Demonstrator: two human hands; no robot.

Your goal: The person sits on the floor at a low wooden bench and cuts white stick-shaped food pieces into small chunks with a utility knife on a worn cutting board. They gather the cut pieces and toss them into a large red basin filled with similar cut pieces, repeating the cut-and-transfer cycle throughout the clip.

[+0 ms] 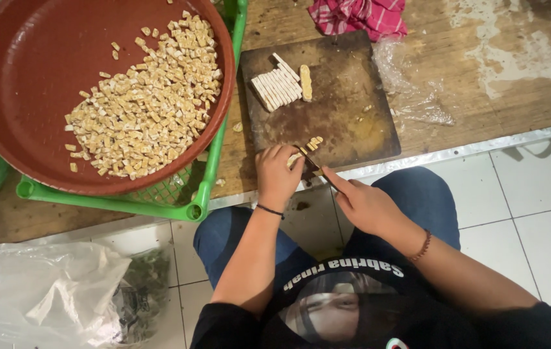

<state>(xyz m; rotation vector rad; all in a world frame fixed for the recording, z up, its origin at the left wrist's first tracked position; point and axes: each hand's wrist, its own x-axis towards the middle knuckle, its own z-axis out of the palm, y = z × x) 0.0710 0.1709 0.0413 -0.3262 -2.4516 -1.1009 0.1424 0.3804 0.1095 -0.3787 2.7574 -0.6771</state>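
A dark wooden cutting board (346, 110) lies on the wooden table. At its near edge my left hand (278, 174) pins down a pale strip of tempeh (295, 158), with a few small cut pieces (315, 142) just beyond my fingers. My right hand (362, 203) grips a knife (311, 165) whose dark blade rests against that strip. A row of several sliced tempeh sticks (278, 86) lies at the board's far left corner. To the left, a big red-brown bowl (30, 64) holds a heap of diced tempeh (149, 106).
The bowl sits in a green plastic basket (201, 194). A pink checked cloth (359, 16) and a crumpled clear plastic wrap (411, 90) lie beyond and right of the board. A clear plastic bag (49, 294) rests on the white tiled floor by my left knee.
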